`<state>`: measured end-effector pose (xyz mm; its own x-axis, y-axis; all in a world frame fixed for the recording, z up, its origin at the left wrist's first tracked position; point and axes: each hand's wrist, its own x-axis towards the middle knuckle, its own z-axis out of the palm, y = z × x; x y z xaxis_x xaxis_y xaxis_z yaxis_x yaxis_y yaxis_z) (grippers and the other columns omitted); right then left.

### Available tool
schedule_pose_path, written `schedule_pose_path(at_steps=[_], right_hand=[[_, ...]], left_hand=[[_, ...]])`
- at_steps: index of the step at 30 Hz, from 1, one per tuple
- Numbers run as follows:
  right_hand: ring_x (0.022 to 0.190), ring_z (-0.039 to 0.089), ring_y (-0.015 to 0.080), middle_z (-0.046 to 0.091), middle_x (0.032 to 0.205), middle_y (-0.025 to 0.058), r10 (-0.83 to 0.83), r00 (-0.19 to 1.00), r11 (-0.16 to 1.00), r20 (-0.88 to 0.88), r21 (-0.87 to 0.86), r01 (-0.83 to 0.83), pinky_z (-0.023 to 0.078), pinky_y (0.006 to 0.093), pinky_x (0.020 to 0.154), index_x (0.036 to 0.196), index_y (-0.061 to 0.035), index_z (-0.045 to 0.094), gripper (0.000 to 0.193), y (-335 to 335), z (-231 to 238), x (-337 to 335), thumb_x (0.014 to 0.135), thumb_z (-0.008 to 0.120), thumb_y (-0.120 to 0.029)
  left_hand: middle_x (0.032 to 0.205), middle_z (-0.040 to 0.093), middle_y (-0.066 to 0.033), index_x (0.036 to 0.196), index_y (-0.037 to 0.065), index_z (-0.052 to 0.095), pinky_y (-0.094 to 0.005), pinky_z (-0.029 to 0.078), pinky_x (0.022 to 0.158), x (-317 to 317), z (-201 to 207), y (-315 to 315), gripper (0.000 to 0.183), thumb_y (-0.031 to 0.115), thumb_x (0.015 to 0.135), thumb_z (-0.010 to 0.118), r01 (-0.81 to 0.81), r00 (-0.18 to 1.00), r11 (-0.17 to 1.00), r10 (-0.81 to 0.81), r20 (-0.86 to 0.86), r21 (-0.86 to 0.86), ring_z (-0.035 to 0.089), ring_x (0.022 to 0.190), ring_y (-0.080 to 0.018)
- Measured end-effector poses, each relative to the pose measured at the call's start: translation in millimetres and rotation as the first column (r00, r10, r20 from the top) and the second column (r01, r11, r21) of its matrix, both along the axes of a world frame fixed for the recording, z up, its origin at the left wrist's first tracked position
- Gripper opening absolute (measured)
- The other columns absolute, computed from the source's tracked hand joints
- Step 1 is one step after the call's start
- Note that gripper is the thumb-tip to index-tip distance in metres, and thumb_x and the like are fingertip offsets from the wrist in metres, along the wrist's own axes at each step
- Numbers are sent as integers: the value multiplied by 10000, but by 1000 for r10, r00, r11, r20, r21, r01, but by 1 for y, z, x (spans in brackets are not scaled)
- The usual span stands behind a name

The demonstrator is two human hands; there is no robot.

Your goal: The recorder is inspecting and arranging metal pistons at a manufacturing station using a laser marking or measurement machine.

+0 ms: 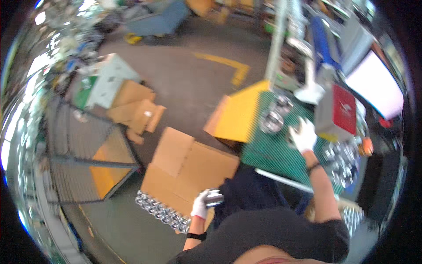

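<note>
The left hand (200,205) is clamped on a shiny part (214,198), which is at the near right side of the carton (200,169). The glove may be slippery on smooth metal, so the part could slide out if the grip becomes loose; it would probably be dented or scratched. A row of cups (162,214) stands close together along the left near side of the carton. If the part swings to the left, it could knock against them, and I think one knock may push several.

The right hand (304,135) is over the green desk (277,154), with its fingers apart; whether it touches anything I cannot tell, because of blur. Round pieces (272,122) lie just to its far left, and a cluster (340,163) of shiny pieces is to its near right. A sleeve or a quick wrist could push some over the edge, as attention is divided between two places.
</note>
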<state>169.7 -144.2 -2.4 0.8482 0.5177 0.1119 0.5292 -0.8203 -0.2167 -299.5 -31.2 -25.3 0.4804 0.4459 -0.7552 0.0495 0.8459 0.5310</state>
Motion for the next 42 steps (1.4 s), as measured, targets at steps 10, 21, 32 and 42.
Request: schedule_pose_path(at_steps=[10, 21, 32, 42], right_hand=[[1199, 506, 414, 517, 1350, 204, 233, 912, 929, 339, 200, -311, 380, 506, 1039, 1326, -56, 519, 577, -38, 8, -46, 812, 685, -257], [1089, 610, 222, 614, 1226, 114, 477, -13, 798, -879, 426, 426, 531, 332, 853, 1352, 23, 485, 501, -148, -14, -109, 886, 611, -110], [571, 651, 198, 690, 826, 125, 41, -44, 940, -998, 23, 339, 519, 317, 436, 1091, 11, 607, 262, -138, -11, -141, 898, 563, -161], [458, 591, 166, 635, 660, 99, 104, 431, 926, -897, 246, 288, 469, 292, 403, 1026, -4, 634, 257, -41, -19, -108, 870, 514, -170]], left_hand=[[1099, 698, -115, 1196, 25, 585, -384, 563, 868, 102, 32, 15, 342, 265, 953, 597, 29, 945, 1000, -28, 325, 0, 696, 967, -224], [1173, 678, -75, 1245, 108, 593, -531, 471, 971, 152, 41, -65, 386, 373, 972, 528, 172, 864, 865, 97, 494, -471, 649, 1074, -250], [1181, 607, -47, 1319, 70, 543, -351, 463, 910, 160, -13, -66, 452, 351, 966, 570, 324, 878, 803, -452, 159, 500, 566, 1044, -155], [1075, 649, -86, 1223, 40, 577, -296, 490, 734, 105, -33, 2, 440, 337, 911, 666, 115, 993, 993, -115, 32, 28, 596, 858, -144]])
